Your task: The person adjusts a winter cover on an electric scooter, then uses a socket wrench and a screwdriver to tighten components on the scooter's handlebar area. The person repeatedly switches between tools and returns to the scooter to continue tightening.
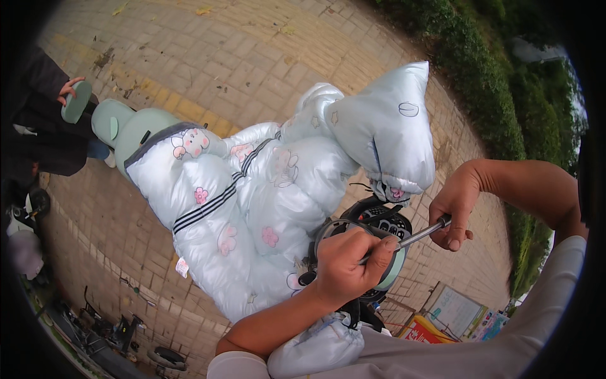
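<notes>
L hand grips the round dial; R hand grasps the metal rod. Hold dial steady, turn rod slowly, near the puffy cover.

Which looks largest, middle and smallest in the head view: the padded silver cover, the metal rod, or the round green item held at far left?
1. Padded silver cover, by far the largest.
2 and 3. Metal rod and round green item look alike in extent; the green item is farther from the camera, so I will not rank them.
</notes>
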### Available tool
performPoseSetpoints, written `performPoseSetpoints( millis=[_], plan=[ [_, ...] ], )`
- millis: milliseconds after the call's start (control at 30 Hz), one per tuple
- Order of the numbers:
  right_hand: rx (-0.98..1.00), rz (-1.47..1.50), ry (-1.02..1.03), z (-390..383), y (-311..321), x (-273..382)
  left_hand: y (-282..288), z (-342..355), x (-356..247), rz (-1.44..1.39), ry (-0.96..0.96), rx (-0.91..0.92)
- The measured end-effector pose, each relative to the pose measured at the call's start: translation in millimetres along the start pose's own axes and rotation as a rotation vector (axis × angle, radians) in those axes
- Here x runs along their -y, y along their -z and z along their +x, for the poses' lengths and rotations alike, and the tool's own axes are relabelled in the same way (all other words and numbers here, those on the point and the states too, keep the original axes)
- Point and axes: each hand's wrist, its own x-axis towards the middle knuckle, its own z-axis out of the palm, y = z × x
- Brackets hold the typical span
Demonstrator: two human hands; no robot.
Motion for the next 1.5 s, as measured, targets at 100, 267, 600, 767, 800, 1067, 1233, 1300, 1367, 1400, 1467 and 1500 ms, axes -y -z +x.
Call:
performPoseSetpoints(
  millis=[100,267,600,767,800,1067,1233,1300,1367,1400,1467,1500],
  plan=[
    [0.141,-0.194,0.031,9.1,5.5,-0.9,-1.7,2.3,1.6,0.056,-0.029,-0.009],
    [-0.096,0.052,-0.076,11.2,-15.0,-17.7,-1.8,9.5,4.5,0.073,-0.090,0.013],
    [-0.281,0.117,0.130,27.2,-49.3,-40.5,1.0,18.8,6.9,0.074,-0.119,0.105],
    [-0.342,0.215,0.129,36.5,-67.3,-43.3,0.8,21.2,9.6,0.056,-0.108,0.115],
    [-0.351,0.242,0.168,39.4,-72.5,-44.2,0.5,21.1,9.9,0.033,-0.102,0.118],
    [-0.403,0.399,0.309,66.4,-106.6,-49.4,2.5,21.6,9.9,-0.037,-0.060,0.168],
    [-0.458,0.485,0.404,85.8,-129.1,-51.3,5.6,21.6,11.7,-0.059,-0.059,0.225],
    [-0.472,0.552,0.375,91.4,-137.7,-50.2,6.4,21.9,12.3,-0.093,-0.051,0.243],
    [-0.466,0.600,0.350,95.8,-144.2,-48.2,7.3,22.3,12.8,-0.120,-0.048,0.257],
    [-0.476,0.619,0.370,98.4,-146.3,-47.1,7.7,22.4,13.0,-0.132,-0.044,0.267],
    [-0.493,0.625,0.413,103.5,-150.3,-44.8,8.2,22.9,13.5,-0.149,-0.038,0.282],
    [-0.501,0.635,0.425,106.5,-152.5,-43.6,8.5,23.0,13.6,-0.154,-0.035,0.287]
  ],
)
